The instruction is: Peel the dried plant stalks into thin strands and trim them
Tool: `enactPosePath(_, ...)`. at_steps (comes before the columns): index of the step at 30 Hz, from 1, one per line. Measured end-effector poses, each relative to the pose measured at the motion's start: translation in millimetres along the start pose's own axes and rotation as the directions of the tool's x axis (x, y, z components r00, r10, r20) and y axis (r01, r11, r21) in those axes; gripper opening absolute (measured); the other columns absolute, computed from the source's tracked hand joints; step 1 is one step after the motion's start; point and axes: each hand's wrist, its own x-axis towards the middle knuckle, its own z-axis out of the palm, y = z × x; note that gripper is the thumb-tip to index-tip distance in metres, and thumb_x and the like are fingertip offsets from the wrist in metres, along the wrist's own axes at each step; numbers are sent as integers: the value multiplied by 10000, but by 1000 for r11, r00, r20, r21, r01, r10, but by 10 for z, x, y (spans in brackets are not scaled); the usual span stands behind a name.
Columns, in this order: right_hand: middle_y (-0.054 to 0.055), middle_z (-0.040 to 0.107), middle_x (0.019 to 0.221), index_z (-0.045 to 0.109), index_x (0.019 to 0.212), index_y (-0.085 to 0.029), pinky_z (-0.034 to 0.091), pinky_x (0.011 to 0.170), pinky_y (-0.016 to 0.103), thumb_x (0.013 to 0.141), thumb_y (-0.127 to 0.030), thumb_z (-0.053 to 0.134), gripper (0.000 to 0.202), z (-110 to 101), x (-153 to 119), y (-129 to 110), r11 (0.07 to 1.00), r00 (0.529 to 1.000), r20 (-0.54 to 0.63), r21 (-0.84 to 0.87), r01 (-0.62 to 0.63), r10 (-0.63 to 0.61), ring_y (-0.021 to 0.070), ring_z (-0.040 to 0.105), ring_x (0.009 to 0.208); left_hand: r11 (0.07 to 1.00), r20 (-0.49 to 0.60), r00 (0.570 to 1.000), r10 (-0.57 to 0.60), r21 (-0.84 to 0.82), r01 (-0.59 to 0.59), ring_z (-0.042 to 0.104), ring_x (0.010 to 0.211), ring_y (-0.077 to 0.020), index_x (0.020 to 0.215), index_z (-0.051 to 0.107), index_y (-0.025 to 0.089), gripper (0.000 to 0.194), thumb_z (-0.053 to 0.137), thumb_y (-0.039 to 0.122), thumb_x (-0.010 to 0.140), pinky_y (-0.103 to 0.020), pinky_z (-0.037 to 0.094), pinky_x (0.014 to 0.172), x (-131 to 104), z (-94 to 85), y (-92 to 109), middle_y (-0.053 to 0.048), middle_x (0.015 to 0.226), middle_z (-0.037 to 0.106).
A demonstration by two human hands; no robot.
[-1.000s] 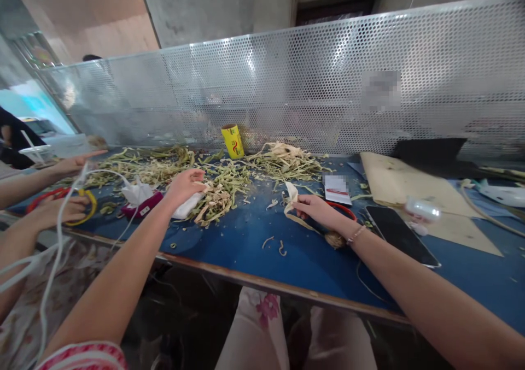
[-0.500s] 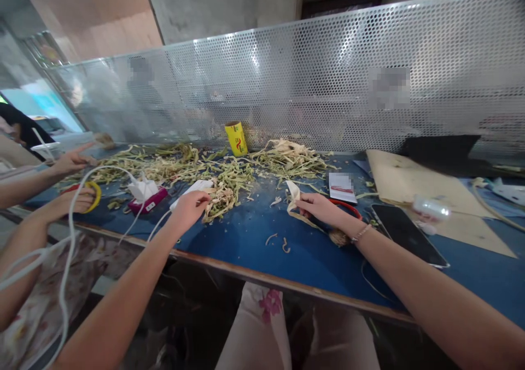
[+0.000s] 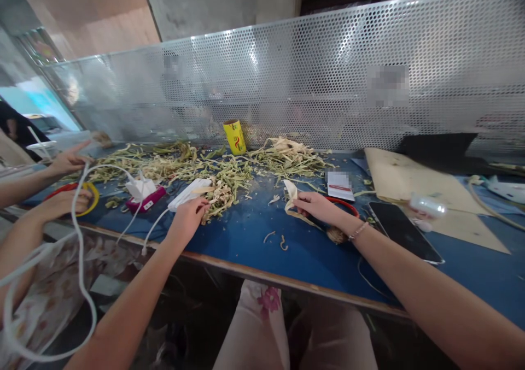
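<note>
My right hand (image 3: 314, 205) is closed on a pale, flat dried leaf strip (image 3: 290, 191), whose tip stands up past the fingers. The strip's other end trails under the hand toward a brown fibrous tuft (image 3: 336, 235) below my wrist. On the other side, my left hand (image 3: 189, 215) has its fingers drawn together at the near edge of a heap of green and beige dried plant strips (image 3: 225, 195). What lies between those fingertips is too small to make out. Right behind this hand is a white block-shaped device (image 3: 186, 193) with a white cable.
A co-worker's hands (image 3: 73, 162) are at the left, one by yellow-and-red-handled scissors (image 3: 92, 199). A looping white cable (image 3: 77, 250) hangs before them. Also on the blue table (image 3: 246, 244): a purple tissue pack (image 3: 145, 199), yellow tube (image 3: 234, 136), phone (image 3: 404, 232) and cardboard (image 3: 402, 178). A perforated metal screen (image 3: 287, 75) stands behind.
My left hand has shifted slightly left and down, showing more of the white device. The white cable loop has swung lower at the left. My right hand holds the same strip, nearly still.
</note>
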Motion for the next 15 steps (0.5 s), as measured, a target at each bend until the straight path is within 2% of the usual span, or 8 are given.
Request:
enactPosePath(4,-7,511,590,491,665,-169,365,533,244,780,-473,409,336,-9,-1,4,1000,1000,7,-19,-2,2,105,481,535,976,-69,987,-146,-170,133,610,717,-182,718,608,180,73,582,239,683,-272,455,723,69,-87,73,-48,759,676)
enactPosePath(6,-9,510,588,487,661,-170,364,535,244,783,-479,409,341,-9,-5,12,1000,1000,9,-25,2,-2,105,479,534,887,-32,956,-293,-382,259,580,627,-139,721,603,168,43,580,191,693,-230,449,615,115,-125,116,-36,714,659)
enactPosePath(7,-10,509,587,485,662,-171,365,537,246,784,-481,409,342,-8,-7,16,1000,1000,9,-26,6,-5,105,477,534,792,27,929,-369,-514,330,544,555,-109,725,595,157,36,566,158,704,-203,425,535,141,-141,135,-29,677,640)
enactPosePath(8,-11,507,586,484,662,-171,367,541,247,785,-481,409,342,-7,-7,21,1000,1000,9,-26,9,-9,105,476,535,657,114,895,-431,-641,397,492,483,-79,724,582,144,47,546,117,714,-176,382,458,169,-156,151,-19,626,607)
enactPosePath(10,-12,504,583,484,665,-171,370,547,250,787,-478,408,339,-5,-5,31,1000,1000,6,-26,10,-10,107,474,537,319,310,821,-479,-810,492,394,392,-37,697,539,124,113,488,25,721,-133,278,358,230,-183,173,17,529,504)
enactPosePath(12,-12,502,583,489,669,-170,373,550,252,789,-473,409,336,-3,3,41,1000,1000,5,-24,10,-10,109,474,539,13,461,743,-485,-846,533,358,360,-21,650,483,121,190,416,-41,724,-104,230,321,289,-213,180,46,481,406)
enactPosePath(13,-12,503,584,493,673,-169,375,551,252,790,-471,410,334,-2,8,47,1000,1000,5,-22,11,-11,110,474,540,-103,512,704,-492,-837,537,366,360,-19,639,461,122,214,383,-52,735,-92,238,316,315,-228,178,47,480,388)
enactPosePath(15,-12,505,586,497,677,-169,376,550,251,791,-469,412,332,0,17,57,1000,1000,7,-18,18,-18,110,475,541,-243,576,643,-504,-810,534,398,380,-20,644,446,122,236,331,-27,787,-78,281,326,353,-255,164,32,499,404)
